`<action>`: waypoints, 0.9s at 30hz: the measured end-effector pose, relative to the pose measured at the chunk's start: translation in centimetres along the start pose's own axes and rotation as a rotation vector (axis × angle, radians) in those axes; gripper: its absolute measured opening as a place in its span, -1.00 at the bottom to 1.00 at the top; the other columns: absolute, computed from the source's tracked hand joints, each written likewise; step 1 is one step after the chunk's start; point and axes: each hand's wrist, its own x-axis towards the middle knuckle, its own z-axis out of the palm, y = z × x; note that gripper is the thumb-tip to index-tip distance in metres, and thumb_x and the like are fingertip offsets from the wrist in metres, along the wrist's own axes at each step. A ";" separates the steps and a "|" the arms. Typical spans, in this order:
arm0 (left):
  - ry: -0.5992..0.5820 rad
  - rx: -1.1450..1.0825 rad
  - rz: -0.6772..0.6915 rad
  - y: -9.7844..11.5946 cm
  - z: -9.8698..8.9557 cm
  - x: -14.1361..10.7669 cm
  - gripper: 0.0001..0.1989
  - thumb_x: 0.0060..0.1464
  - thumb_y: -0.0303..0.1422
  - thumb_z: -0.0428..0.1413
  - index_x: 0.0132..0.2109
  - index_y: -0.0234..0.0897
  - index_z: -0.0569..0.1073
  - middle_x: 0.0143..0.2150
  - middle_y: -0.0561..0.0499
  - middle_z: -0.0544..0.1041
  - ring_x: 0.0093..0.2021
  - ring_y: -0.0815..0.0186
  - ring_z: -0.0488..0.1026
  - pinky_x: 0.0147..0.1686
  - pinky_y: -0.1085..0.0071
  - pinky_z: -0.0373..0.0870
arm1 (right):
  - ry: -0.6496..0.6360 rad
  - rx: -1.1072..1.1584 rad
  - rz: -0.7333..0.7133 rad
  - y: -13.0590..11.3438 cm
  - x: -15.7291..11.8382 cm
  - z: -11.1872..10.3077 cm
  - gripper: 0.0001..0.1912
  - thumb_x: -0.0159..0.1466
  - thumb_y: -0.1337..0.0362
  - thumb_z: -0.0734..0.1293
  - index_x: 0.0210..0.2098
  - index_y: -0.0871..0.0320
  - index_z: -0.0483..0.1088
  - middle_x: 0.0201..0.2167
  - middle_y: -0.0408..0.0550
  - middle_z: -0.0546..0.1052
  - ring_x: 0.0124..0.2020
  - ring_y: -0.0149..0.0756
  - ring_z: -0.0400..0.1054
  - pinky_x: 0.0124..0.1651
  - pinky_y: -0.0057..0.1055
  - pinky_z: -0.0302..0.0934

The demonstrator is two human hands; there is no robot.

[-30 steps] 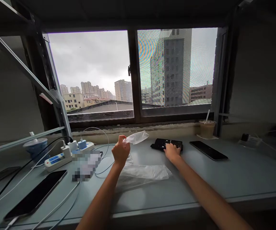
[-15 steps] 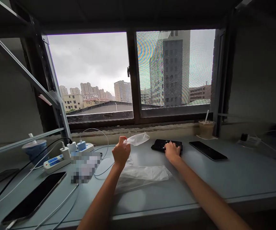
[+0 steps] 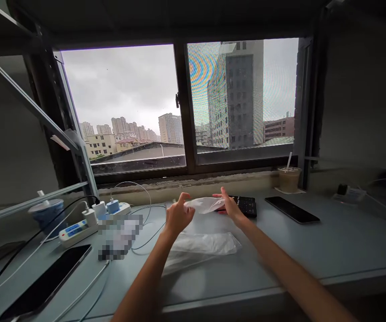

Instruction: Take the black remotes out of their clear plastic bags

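My left hand is closed on one end of a small clear plastic bag, held up above the desk. At the bag's other end is my right hand, thumb raised and fingers apart, touching the bag. Part of those fingers is hidden behind the plastic. Just behind my right hand lies a black device with keys, partly covered by the hand; it looks like a calculator. Below both hands, a larger clear plastic bag lies crumpled flat on the desk.
Left on the desk are a phone, a power strip with chargers, loose cables, and a blue cup. Another phone lies to the right. A drink cup with a straw stands by the window.
My right hand has left the black keyed device and moved left to the small bag. My left hand has shifted slightly right and down, still holding that bag.
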 end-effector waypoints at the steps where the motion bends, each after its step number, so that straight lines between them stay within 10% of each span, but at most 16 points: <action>1: -0.030 0.022 0.011 0.2 0.1 0.0 -0.70 -0.06 -0.39 -0.02 -0.11 -0.11 0.25 -0.52 0.14 0.43 -0.37 0.25 0.45 -0.41 0.45 0.15 | -0.071 0.182 0.043 -0.2 -0.1 0.1 -0.23 0.24 -0.13 -0.22 0.00 0.22 0.32 -0.23 0.07 0.52 -0.28 -0.30 0.43 -0.27 -0.44 0.27; 12: -0.202 -0.009 0.142 -1.2 -0.6 0.1 -0.46 -0.09 -0.16 0.08 0.07 -0.13 0.22 -0.12 -0.02 0.34 -0.16 0.20 0.35 -0.09 0.26 0.19 | -0.048 0.296 0.007 0.1 -0.5 0.4 -0.53 0.05 0.27 0.37 -0.04 0.18 0.29 -0.34 -0.04 0.50 -0.43 -0.41 0.38 -0.47 -0.54 0.27; 20: -0.232 -0.135 -0.016 -1.6 -1.2 1.0 -0.51 0.06 -0.03 -0.14 -0.64 -0.27 0.26 -0.63 0.08 0.16 -0.52 0.37 0.21 -0.48 0.44 0.10 | 0.048 0.308 0.003 -0.1 -0.3 0.4 -0.68 0.17 0.19 0.24 -0.10 0.14 0.34 -0.33 -0.07 0.50 -0.58 -0.52 0.24 -0.54 -0.55 0.20; 27: -0.571 -0.498 -0.130 -3.4 -2.5 1.4 -0.50 -0.17 0.09 0.06 -0.62 -0.31 0.29 -0.71 0.14 0.14 -0.69 0.49 0.06 -0.67 0.49 -0.07 | 0.052 0.203 -0.010 0.1 -0.3 0.2 -0.63 0.08 0.10 0.30 -0.17 0.17 0.38 -0.56 -0.12 0.45 -0.66 -0.48 0.17 -0.59 -0.51 0.08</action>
